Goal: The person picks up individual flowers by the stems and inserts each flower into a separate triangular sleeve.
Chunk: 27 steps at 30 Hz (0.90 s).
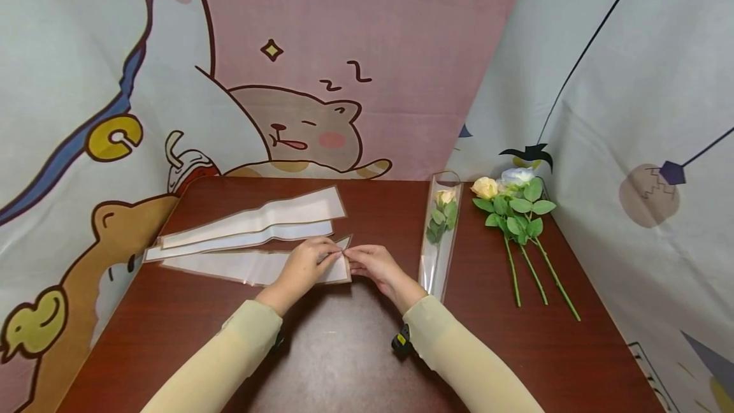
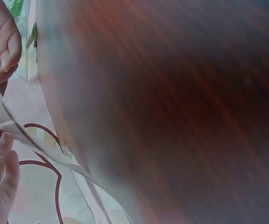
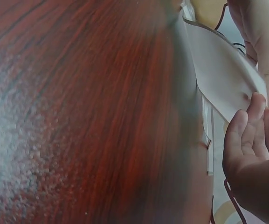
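Observation:
In the head view, my left hand [image 1: 306, 266] pinches the right end of a long, tapering flower sleeve [image 1: 229, 266], white with a brown border. My right hand [image 1: 381, 269] meets it there, thumb and fingers pinched at the same edge, where a corner stands up. The right wrist view shows the sleeve's pale sheet [image 3: 218, 60] raised and bowed, running up to the fingertips [image 3: 258, 105]. From the left wrist, its edge [image 2: 36, 142] curves away from the fingers. Two similar sleeves, one white [image 1: 258, 217] and one bluish [image 1: 246, 239], lie just behind.
Right of my hands lies a cream rose [image 1: 445, 197] inside a clear sleeve [image 1: 427, 273]. Farther right are loose long-stemmed roses, a yellow one [image 1: 485, 188] and a pale blue one [image 1: 517, 176] among leaves. Cartoon-printed cloth [image 1: 436, 50] borders the brown table [image 1: 338, 362] behind and at both sides.

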{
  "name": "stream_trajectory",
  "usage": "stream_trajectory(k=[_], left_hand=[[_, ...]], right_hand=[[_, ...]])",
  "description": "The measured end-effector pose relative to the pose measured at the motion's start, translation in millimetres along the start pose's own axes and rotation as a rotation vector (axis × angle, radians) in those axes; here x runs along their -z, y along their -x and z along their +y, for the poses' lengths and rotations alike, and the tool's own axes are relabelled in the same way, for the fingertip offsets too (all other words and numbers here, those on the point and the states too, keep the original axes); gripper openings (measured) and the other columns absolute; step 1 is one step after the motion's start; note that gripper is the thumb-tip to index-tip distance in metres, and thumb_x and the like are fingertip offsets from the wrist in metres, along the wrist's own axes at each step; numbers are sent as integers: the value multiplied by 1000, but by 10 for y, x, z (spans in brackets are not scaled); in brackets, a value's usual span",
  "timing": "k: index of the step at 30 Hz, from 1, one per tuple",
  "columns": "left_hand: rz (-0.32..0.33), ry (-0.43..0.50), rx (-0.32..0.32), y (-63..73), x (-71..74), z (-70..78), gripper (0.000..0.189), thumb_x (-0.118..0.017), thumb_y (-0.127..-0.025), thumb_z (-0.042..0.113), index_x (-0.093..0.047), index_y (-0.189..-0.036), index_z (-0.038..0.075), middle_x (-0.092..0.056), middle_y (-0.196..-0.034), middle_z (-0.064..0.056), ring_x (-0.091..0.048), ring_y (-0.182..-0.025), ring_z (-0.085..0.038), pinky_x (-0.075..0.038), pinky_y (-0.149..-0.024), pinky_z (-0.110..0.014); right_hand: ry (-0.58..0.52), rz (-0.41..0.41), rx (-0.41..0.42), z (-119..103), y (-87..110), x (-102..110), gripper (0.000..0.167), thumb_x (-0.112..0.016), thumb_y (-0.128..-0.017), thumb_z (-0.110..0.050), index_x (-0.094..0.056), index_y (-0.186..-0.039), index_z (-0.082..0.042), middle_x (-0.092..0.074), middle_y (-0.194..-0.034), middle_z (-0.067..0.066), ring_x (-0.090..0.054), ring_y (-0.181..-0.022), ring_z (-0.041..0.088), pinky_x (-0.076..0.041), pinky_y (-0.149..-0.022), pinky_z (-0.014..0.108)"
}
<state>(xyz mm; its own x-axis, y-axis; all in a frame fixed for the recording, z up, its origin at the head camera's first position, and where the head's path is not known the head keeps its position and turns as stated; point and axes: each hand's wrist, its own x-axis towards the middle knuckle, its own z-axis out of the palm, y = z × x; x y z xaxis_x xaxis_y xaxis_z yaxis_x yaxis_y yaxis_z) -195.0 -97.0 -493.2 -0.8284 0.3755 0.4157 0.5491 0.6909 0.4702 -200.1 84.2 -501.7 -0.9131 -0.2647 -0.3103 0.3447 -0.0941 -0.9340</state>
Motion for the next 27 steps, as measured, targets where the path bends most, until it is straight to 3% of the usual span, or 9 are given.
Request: stream_trajectory(k=[12,20,27], left_hand=[[30,19,-14,6,-8,-6,9,-69,-87,21,-75,-91,15,-69,-93,4,-65,-92,-14,-53,-84,-33],[58,38,-15,3,-21,-7,10,-70,-86,22,-75,-93,16,-71,-93,3,-66,-92,-14,-53,-85,-33],[77,38,-39,4,-34,-1,9,-71,-85,22,-75,-91,17,-71,-92,4,-67,-91,-13,-53,-83,-32]], right_hand=[[26,24,13,16,1,4,30,-64,-88,-11,-63,-107,12,-66,-74,-4,-62,-65,6,-55,-64,22],[144,46,129,25,5,30,28,-66,-86,-11,-66,-101,13,-70,-80,3,-64,-66,7,-58,-74,38],[200,55,206,25,15,18,24,-64,-87,-7,-65,-100,14,-71,-89,10,-64,-68,7,-58,-69,30]])
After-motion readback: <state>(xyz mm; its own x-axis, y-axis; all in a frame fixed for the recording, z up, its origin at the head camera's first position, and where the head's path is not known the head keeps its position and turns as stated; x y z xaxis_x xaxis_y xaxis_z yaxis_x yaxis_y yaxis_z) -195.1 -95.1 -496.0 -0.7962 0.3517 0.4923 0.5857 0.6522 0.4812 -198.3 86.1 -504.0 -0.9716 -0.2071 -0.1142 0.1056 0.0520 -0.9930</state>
